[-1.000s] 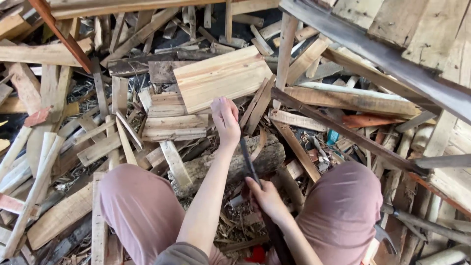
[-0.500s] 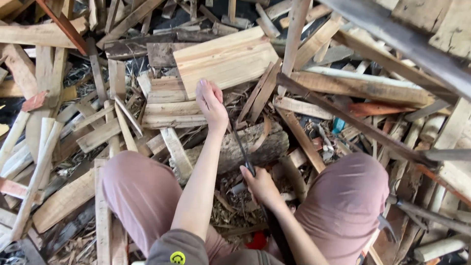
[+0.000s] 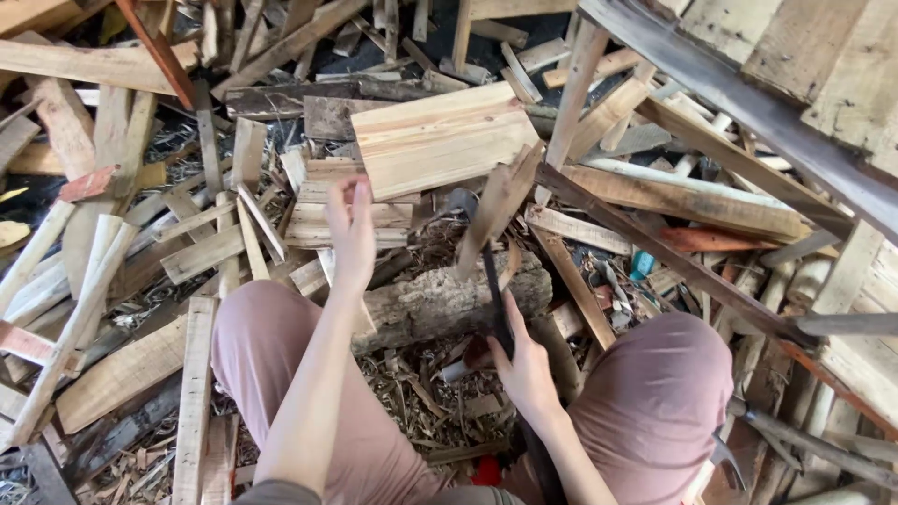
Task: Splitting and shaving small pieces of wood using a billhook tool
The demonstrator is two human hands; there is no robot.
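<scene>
One person sits among a heap of scrap wood, two knees in dusty-pink trousers spread to either side of a single thick log with rough, crumbling bark. The log lies crosswise on the ground between the legs, over a litter of chips and bark shreds.

The right hand is clenched around the dark handle of one hatchet. The handle runs up and away from the hand, crossing over the log, and the grey head sits at its far end, just above the log's far side. One narrow split board stands tilted against the hatchet head, its lower end at the blade and its upper end leaning toward the right.

The left hand is released, fingers stretched out and flat, holding nothing. It hovers over the near side of the log's left half, to the left of the hatchet and the split board and apart from both. Just beyond its fingertips lie two pale stacked short planks, and past those one broad, fresh-cut light plank panel, the cleanest piece in the heap.

All around, slats, battens and broken boards lie crisscrossed, too many and too tangled to count. One small blue-green object shows among the sticks to the right of the log.
</scene>
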